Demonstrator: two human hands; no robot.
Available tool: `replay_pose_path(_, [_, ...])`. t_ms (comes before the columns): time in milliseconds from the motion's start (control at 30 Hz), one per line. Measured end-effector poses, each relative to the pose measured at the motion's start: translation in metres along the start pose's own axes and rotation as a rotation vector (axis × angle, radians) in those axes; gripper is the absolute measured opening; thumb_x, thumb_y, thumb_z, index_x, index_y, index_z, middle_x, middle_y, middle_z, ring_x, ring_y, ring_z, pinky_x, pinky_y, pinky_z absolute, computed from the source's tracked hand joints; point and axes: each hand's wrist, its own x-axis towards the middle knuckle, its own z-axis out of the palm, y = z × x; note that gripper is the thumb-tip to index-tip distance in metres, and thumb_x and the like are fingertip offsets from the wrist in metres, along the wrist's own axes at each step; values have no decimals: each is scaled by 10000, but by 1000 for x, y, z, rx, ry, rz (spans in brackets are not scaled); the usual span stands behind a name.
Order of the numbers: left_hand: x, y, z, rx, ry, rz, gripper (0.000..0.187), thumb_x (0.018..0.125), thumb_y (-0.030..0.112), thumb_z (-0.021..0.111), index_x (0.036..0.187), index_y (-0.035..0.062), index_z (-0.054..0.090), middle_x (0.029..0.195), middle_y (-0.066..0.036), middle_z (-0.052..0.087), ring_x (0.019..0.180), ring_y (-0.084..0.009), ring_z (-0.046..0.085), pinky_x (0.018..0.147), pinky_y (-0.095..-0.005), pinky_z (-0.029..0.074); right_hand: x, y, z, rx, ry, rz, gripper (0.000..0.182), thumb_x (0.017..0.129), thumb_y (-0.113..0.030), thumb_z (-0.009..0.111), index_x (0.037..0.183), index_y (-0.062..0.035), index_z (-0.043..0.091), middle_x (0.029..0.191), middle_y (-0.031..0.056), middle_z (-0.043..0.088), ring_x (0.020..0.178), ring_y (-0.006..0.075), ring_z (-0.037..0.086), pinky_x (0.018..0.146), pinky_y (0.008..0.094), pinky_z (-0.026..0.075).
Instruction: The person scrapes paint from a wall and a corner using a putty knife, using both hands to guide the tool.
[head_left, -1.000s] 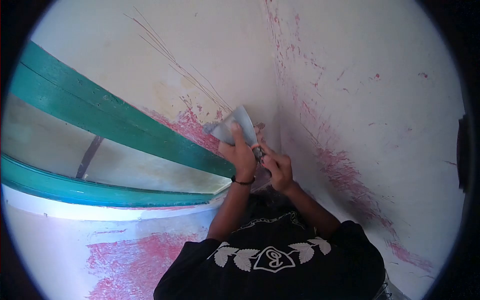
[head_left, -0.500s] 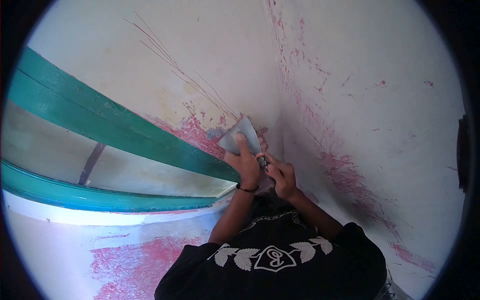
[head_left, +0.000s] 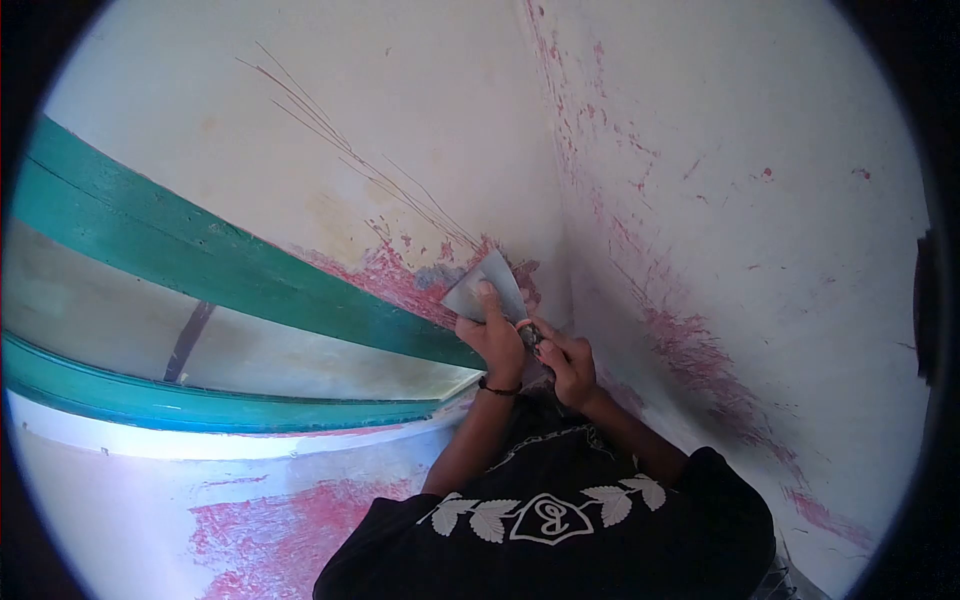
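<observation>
A wide metal scraper (head_left: pixel 503 272) lies with its blade against the wall, close to the corner, its tip pointing up. My left hand (head_left: pixel 497 345) is closed on the blade, the thumb lying along its face and the other fingers hidden behind. My right hand (head_left: pixel 568 368) wraps round the dark handle just below. Around the blade the wall shows scraped red paint (head_left: pixel 395 275) and a small grey patch (head_left: pixel 437 276). A dark band circles my left wrist.
A green window frame (head_left: pixel 230 270) runs along the left, ending near my left hand. Thin scratched lines (head_left: pixel 345 145) cross the wall above. The right wall (head_left: pixel 800 250) meets it at a corner and carries red scraped streaks (head_left: pixel 690 350).
The scraper and both hands have shifted slightly down and right in view, and the blade has turned a little. The view itself has also moved slightly. Both hands keep their hold.
</observation>
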Motion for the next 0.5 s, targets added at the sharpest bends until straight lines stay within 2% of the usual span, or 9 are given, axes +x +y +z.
replay_pose_path(67, [1,-18,-11,37,-2,18,358,1011,309,599,997,-48,614,826,-90,661,663,-153,654,545,-285,515,-13,9,2,-20,27,71,392,996,-171,465,1314,12,605,693,28,557,641,90,485,598,253,406])
replay_pose_path(167, [4,-9,-9,30,-18,-18,358,1020,309,581,1002,-46,628,821,-97,676,672,-145,657,553,-275,514,-3,-5,1,-22,-21,123,392,993,-176,472,1308,8,613,711,34,592,657,91,505,621,250,431])
replay_pose_path(267, [5,22,9,-15,-42,-12,368,1035,312,551,1016,-41,655,815,-92,695,693,-128,663,564,-256,506,13,-9,2,-32,29,-41,423,987,-188,477,1328,31,600,645,-10,530,574,49,453,542,227,356])
replay_pose_path(333, [5,21,13,-3,-36,59,370,1034,314,553,1014,-40,658,817,-91,694,691,-126,661,563,-256,505,11,-12,-1,-47,24,-28,395,990,-170,469,1311,9,616,698,22,579,637,78,499,607,242,419])
replay_pose_path(367, [4,17,10,9,-37,20,371,1034,315,553,1016,-42,655,820,-92,694,689,-131,663,565,-259,509,10,-13,-1,-53,22,-21,382,992,-161,466,1302,-2,624,725,38,603,668,92,522,640,250,451])
replay_pose_path(433, [1,-4,-4,34,-36,-55,374,1034,318,554,1020,-44,649,826,-96,695,686,-141,666,568,-264,515,-1,5,2,-23,44,-16,406,987,-179,470,1311,15,616,664,7,549,603,66,478,577,238,394])
replay_pose_path(500, [2,-24,-11,36,24,13,345,1021,300,581,981,-39,628,812,-77,668,659,-137,649,529,-278,516,-6,13,2,-22,43,-8,417,984,-188,472,1314,25,612,637,-6,522,574,53,457,547,233,366])
